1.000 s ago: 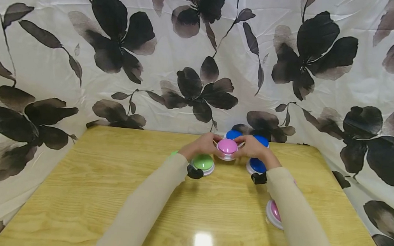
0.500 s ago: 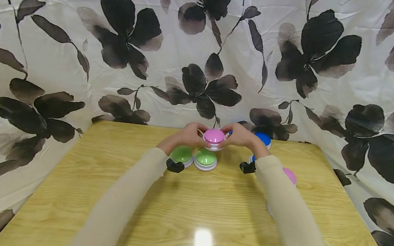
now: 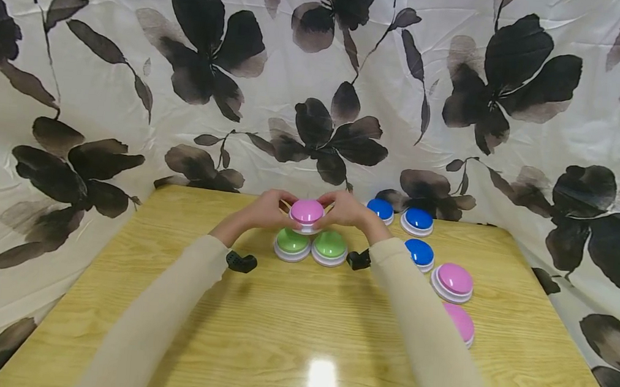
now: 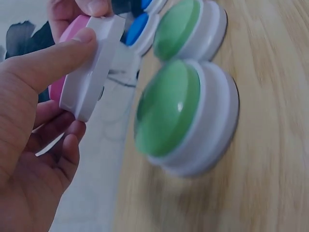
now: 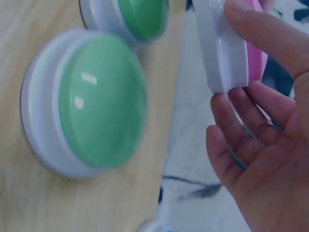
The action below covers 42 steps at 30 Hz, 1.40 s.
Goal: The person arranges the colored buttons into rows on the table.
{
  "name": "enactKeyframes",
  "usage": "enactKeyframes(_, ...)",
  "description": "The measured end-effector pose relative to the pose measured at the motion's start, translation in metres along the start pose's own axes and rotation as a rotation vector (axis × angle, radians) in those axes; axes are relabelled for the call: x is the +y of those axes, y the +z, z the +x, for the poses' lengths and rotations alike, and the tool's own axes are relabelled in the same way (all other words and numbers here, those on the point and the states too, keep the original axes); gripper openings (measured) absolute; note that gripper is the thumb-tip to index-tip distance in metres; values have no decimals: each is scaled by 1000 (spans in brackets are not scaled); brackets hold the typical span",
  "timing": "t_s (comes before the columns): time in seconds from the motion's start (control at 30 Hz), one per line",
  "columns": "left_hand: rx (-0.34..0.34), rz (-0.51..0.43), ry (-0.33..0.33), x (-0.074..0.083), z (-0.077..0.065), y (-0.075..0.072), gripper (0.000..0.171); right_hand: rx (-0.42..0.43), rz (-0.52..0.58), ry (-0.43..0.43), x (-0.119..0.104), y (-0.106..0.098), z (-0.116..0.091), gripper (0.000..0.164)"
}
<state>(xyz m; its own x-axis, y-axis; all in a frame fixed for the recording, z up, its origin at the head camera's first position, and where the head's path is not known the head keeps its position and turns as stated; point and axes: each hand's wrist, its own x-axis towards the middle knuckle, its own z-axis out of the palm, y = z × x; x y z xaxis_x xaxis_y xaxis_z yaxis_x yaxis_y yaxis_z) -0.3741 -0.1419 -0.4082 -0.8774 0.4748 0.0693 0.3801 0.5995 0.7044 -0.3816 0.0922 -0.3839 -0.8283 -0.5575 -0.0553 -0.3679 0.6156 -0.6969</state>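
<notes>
Between both hands is a pink push button (image 3: 306, 211) with a white base, held up off the table behind two green push buttons. My left hand (image 3: 267, 209) grips its left side, the thumb (image 4: 72, 46) lying along the white base in the left wrist view. On the other side my right hand (image 3: 348, 210) grips it, thumb on the base and fingers underneath in the right wrist view. The left green button (image 3: 292, 243) and the right green button (image 3: 330, 246) sit side by side on the table, just in front of the held one.
Blue buttons (image 3: 418, 220) stand in a group at the back right of the wooden table (image 3: 275, 338). Two more pink buttons (image 3: 453, 280) lie at the right, one partly behind the right sleeve (image 3: 425, 326). A floral cloth (image 3: 211, 117) hangs behind the table.
Both hands have carried the pink button leftward, from near the blue buttons to behind the green ones. The blue and pink buttons at the right are now less covered by the right arm.
</notes>
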Motion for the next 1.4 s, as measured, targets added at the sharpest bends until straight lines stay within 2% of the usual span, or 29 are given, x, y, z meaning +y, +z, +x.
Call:
enactKeyframes(0.33,27,29,23,-26,-30,-26,65,6,42,-80,-20,31,22,56)
enactKeyframes(0.47,38,35,6,-35,-43,-39,65,-13,61,-101,-32,43,31,56)
enactKeyframes(0.67,53,40,-30,-46,-56,-48,70,-10,45,-129,-43,55,41,56)
enactKeyframes(1.0,37,11,-66,-59,-66,-51,73,-12,32,-122,-44,73,53,55)
enactKeyframes(1.23,30,-34,-85,-70,-70,-45,70,-13,25,-95,-40,86,60,56)
enactKeyframes(1.4,16,-37,-94,-79,-73,-39,69,-44,32,-66,-34,94,61,58)
